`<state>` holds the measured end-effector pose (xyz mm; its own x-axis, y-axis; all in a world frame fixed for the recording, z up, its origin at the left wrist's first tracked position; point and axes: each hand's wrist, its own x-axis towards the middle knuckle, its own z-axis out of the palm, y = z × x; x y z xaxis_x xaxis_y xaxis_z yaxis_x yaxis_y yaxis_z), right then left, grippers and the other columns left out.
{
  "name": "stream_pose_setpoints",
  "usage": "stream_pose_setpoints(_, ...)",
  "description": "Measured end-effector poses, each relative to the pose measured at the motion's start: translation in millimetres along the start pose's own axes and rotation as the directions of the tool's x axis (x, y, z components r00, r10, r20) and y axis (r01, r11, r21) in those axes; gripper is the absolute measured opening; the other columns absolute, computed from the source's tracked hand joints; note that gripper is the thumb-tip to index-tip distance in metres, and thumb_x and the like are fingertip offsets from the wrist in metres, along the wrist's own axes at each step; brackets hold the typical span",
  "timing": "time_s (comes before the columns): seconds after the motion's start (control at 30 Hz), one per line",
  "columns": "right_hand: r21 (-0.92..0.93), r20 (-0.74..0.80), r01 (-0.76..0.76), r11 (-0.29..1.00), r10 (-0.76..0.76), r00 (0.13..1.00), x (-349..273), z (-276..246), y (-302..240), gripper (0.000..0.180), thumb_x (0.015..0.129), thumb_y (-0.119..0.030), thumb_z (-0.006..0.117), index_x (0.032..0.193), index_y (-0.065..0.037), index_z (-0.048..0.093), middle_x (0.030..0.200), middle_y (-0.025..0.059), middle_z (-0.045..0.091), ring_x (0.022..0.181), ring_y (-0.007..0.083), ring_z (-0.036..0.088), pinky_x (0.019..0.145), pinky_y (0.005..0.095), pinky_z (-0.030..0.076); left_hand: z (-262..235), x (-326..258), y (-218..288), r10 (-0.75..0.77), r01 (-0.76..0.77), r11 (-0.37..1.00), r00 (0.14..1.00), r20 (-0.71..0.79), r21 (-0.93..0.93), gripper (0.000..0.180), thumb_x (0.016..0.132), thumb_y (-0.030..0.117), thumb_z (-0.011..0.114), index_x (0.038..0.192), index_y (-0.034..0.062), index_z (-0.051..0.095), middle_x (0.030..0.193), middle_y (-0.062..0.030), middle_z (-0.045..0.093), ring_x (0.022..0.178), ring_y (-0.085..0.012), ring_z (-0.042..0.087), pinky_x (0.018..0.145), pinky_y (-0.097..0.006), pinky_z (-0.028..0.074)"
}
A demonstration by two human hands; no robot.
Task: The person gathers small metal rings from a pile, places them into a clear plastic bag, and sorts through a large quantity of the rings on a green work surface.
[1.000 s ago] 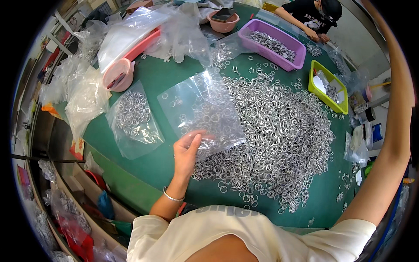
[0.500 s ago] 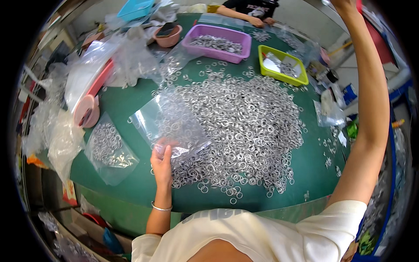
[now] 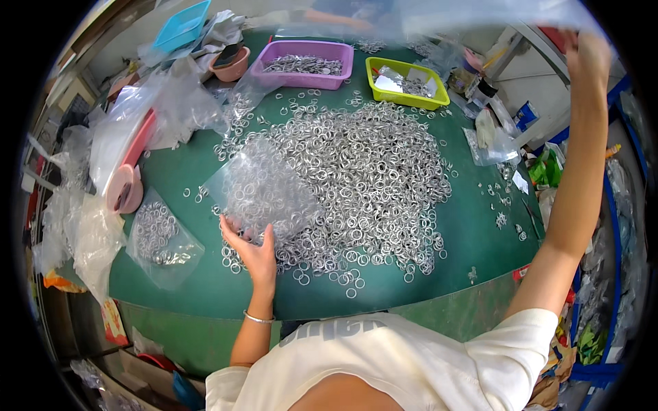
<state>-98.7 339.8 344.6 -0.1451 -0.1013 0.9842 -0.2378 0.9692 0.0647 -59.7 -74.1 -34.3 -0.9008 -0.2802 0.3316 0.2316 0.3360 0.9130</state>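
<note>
My left hand holds the lower edge of a clear plastic bag, thumb at the near side and fingertips partly seen through the film. The bag lies over the left part of a large heap of small silvery metal rings, and rings show through it. My right hand is raised at the upper right, smeared by motion, so its fingers are not clear. Beside it a blurred translucent plastic sheet crosses the top of the view. Whether the hand grips this sheet is not visible.
On the green table, a clear bag of rings lies left. A purple basin and a lime-green tray with metal parts stand at the back. Loose plastic bags crowd the left edge. Scissors lie at right.
My right hand has come down into view at the upper right, and a blurred plastic sheet now spans the top. The left fingers have spread somewhat at the bag. The whole view has shifted.
</note>
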Motion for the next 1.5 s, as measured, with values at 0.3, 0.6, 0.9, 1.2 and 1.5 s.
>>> stream_pose_setpoints(0.3, 0.221, 0.752, -0.836, 0.503, 0.458, 0.474, -104.0, -8.1, -119.7, 0.018, 0.084, -0.023, 0.062, 0.083, -0.004, 0.065, 0.064, -0.0066, 0.055, 0.052, -0.0004, 0.042, 0.045, 0.0167, 0.030, 13.2, -29.0, 119.1, 0.479, -0.379, 0.871, 0.793, 0.377, -0.311, 0.121, 0.057, 0.021, 0.086, 0.142, 0.0021, 0.002, 0.146, -0.0203, 0.011, 0.135, -0.0348, 0.017, 0.105, -0.045, 0.025)
stream_pose_setpoints(0.6, 0.019, 0.897, -0.988, 0.154, 0.434, 0.085, -144.8, 5.2, -142.4, 0.020, 0.087, -0.021, 0.054, 0.070, -0.010, 0.054, 0.052, -0.0075, 0.041, 0.038, 0.0015, 0.027, 0.036, 0.0213, 0.016, 24.7, -58.9, 112.9, 0.252, 0.527, 0.707, 0.435, 0.864, -0.472, 0.127, 0.060, 0.023, 0.085, 0.143, 0.0086, -0.011, 0.148, -0.0227, 0.005, 0.138, -0.0332, 0.010, 0.109, -0.046, 0.015)
stream_pose_setpoints(0.9, 0.002, 0.936, -0.999, -0.043, 0.350, -0.013, -163.3, 30.1, -109.3, 0.019, 0.083, -0.025, 0.061, 0.075, -0.008, 0.057, 0.054, -0.0056, 0.045, 0.038, 0.0043, 0.028, 0.036, 0.0224, 0.019, 13.4, -31.9, 91.2, -0.062, 0.396, 0.803, 0.799, 0.598, -0.445, 0.022, 0.088, 0.014, 0.057, 0.099, -0.0044, 0.059, 0.075, -0.0109, 0.064, 0.065, -0.0161, 0.062, 0.063, -0.026, 0.050)
stream_pose_setpoints(1.2, -0.126, 0.990, -0.989, -0.079, 0.057, -0.131, -265.4, 16.4, -71.4, 0.023, 0.083, -0.020, 0.065, 0.100, -0.005, 0.065, 0.061, -0.0070, 0.054, 0.041, 0.0000, 0.028, 0.036, 0.0170, 0.018, 2.1, 49.8, 60.4, -0.179, 0.509, 0.747, 0.773, 0.609, -0.427, 0.032, 0.089, 0.034, 0.058, 0.081, 0.0035, 0.060, 0.051, 0.0062, 0.040, 0.045, -0.0023, 0.030, 0.041, -0.020, 0.022)
stream_pose_setpoints(1.5, -0.251, 0.966, -0.901, -0.355, -0.025, -0.259, -333.6, -17.0, -128.5, 0.027, 0.086, -0.024, 0.063, 0.068, -0.006, 0.055, 0.049, -0.0063, 0.037, 0.039, 0.0037, 0.026, 0.037, 0.0211, 0.018, 1.2, 99.8, 63.5, 0.071, -0.068, 0.997, 0.916, 0.395, -0.020, 0.050, 0.077, 0.012, 0.069, 0.121, -0.0011, 0.048, 0.101, -0.0113, 0.059, 0.090, -0.0182, 0.057, 0.077, -0.029, 0.047)
